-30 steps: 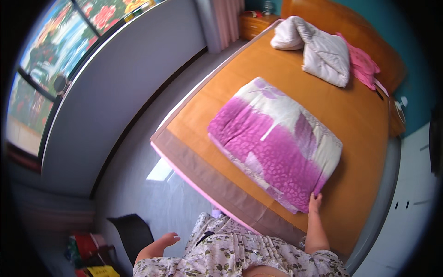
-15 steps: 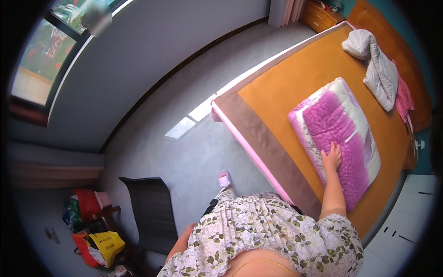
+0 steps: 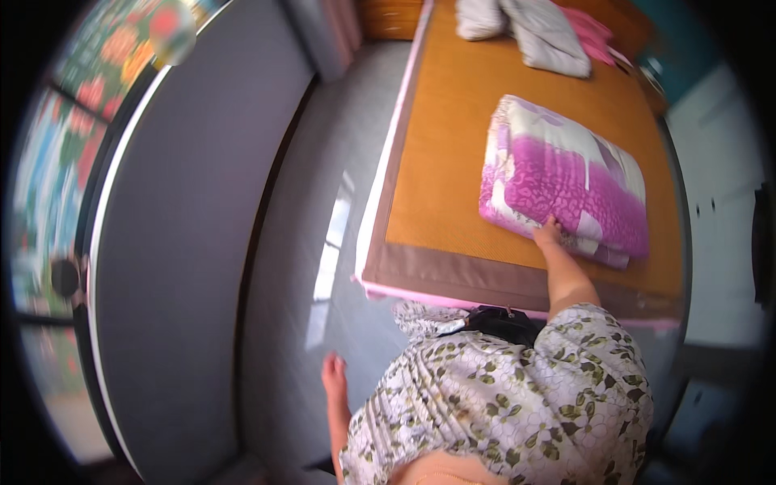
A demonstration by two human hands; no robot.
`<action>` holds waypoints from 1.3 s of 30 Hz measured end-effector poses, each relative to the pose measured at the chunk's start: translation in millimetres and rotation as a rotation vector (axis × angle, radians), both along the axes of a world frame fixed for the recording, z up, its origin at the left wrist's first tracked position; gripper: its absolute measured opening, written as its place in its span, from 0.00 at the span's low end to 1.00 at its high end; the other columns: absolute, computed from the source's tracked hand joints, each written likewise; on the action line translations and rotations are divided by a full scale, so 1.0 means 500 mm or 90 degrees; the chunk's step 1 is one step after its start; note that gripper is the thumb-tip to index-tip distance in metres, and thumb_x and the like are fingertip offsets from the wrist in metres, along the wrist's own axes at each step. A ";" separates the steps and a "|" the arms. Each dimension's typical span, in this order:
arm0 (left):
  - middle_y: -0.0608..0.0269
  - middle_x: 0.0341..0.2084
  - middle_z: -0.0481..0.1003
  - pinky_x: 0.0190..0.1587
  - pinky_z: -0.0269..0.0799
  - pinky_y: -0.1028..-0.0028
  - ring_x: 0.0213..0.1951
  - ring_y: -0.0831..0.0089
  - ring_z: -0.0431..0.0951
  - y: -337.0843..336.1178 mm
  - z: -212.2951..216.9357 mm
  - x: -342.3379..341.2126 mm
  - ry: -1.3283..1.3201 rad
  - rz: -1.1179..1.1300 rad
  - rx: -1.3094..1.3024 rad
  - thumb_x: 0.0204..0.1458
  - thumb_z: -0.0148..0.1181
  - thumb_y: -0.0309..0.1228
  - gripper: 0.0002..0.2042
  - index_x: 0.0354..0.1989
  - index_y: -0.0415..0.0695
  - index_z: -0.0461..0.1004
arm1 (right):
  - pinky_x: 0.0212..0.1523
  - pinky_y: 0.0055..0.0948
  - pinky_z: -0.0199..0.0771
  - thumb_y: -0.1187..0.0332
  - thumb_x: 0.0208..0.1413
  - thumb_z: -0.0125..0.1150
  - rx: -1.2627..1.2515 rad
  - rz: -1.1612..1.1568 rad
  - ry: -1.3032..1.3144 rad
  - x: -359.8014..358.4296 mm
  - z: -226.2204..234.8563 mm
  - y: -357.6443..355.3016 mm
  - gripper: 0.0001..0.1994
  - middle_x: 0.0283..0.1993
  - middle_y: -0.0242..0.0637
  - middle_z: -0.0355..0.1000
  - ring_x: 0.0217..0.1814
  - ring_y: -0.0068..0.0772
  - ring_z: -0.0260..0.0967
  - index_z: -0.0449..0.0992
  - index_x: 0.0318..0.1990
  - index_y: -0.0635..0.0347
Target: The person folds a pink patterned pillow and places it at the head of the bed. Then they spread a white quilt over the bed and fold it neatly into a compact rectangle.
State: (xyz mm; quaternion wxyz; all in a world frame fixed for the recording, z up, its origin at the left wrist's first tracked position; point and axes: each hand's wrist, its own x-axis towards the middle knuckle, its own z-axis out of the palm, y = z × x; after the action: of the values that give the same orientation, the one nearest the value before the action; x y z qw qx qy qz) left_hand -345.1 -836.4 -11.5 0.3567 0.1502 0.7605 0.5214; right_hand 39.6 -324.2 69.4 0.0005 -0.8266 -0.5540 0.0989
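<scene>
Head view: the fingers of the right hand (image 3: 549, 235) are laid on the near edge of the folded quilt (image 3: 566, 182); they seem flat and close together, but whether they pinch the cloth or only rest on it cannot be told, because the picture is blurred there. The left hand (image 3: 333, 376) is held low over the grey floor (image 3: 323, 202), well apart from the bed, with nothing in it; its fingers look loosely together.

The quilt, pink-purple and white, is folded into a thick rectangle and lies on the orange mat (image 3: 453, 153) of the bed, toward the near right corner, its long side running along the right edge. It is judged to be soft, bulky and rather light, not slippery and not fragile; it will sag and may unfold if it is lifted by one corner only. A hold with both hands under the two short ends, or an arm slid under the folded edge, is judged safer.

At the far end of the mat a grey blanket (image 3: 550, 36) and a pink cloth (image 3: 594, 28) are lying, apart from the quilt.
</scene>
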 end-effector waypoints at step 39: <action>0.57 0.38 0.74 0.44 0.68 0.74 0.39 0.72 0.73 0.714 0.060 -0.415 -0.045 -0.472 -0.277 0.50 0.55 0.39 0.22 0.50 0.41 0.65 | 0.26 0.29 0.69 0.59 0.44 0.57 -0.411 0.158 0.382 -0.049 -0.216 -0.061 0.13 0.22 0.37 0.72 0.24 0.32 0.70 0.76 0.33 0.59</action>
State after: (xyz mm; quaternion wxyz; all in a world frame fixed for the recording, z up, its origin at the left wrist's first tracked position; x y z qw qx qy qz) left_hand -552.7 -479.4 18.8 0.5694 0.3165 0.7345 0.1902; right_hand 14.8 -354.6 -38.6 -0.1088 -0.6467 -0.5652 0.5005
